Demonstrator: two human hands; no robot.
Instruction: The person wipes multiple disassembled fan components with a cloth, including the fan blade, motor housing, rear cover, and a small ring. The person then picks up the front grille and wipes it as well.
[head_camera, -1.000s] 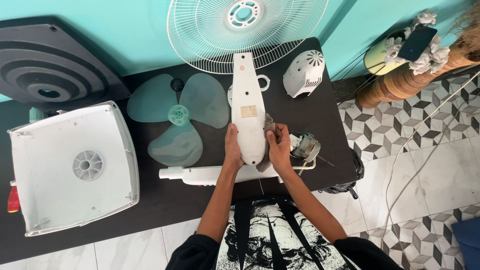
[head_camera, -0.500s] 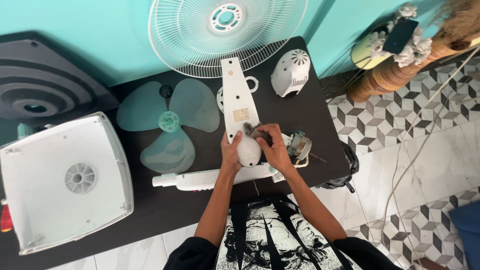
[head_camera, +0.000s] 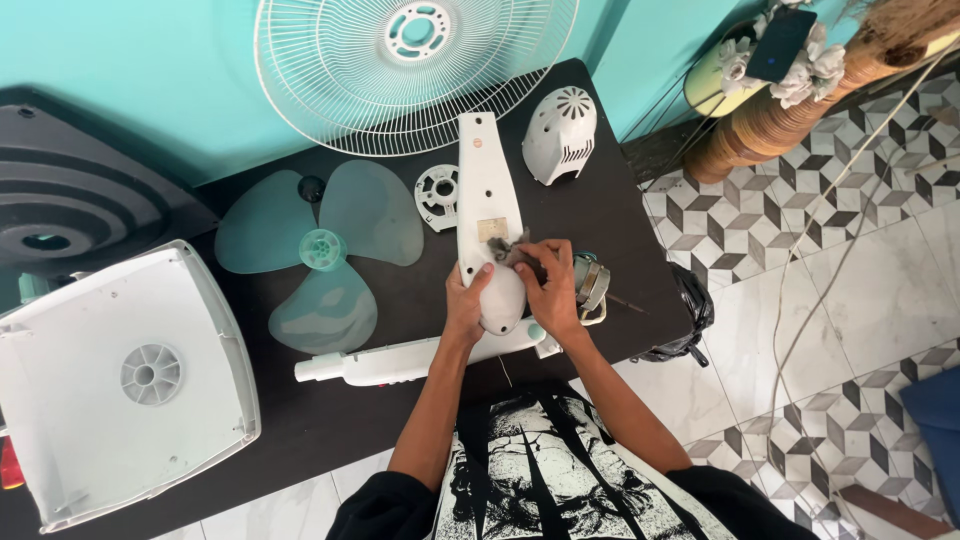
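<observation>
The black table (head_camera: 620, 215) bears a long white fan cover (head_camera: 487, 210), with a translucent fan blade (head_camera: 310, 250) to its left, a white motor shell (head_camera: 558, 133) to its right, and a white pole (head_camera: 400, 360) just below.

A dark rectangular tabletop (head_camera: 420, 420) carries scattered fan parts. A pale translucent three-bladed plastic fan blade (head_camera: 318, 252) lies flat left of centre, with a small black round knob (head_camera: 311, 187) just beyond it. A white round wire fan guard (head_camera: 400, 70) leans against the turquoise wall (head_camera: 120, 50) at the back. Near it sit a small white plastic ring-shaped fitting (head_camera: 438, 196) and a white domed vented motor cover (head_camera: 559, 134). A long white plastic tube (head_camera: 400, 360) lies along the near edge. At far left rests a large white square plastic base (head_camera: 110, 390), underside up, behind it a dark grey ribbed round-patterned panel (head_camera: 70, 210). The floor (head_camera: 800, 250) is patterned tile.
</observation>
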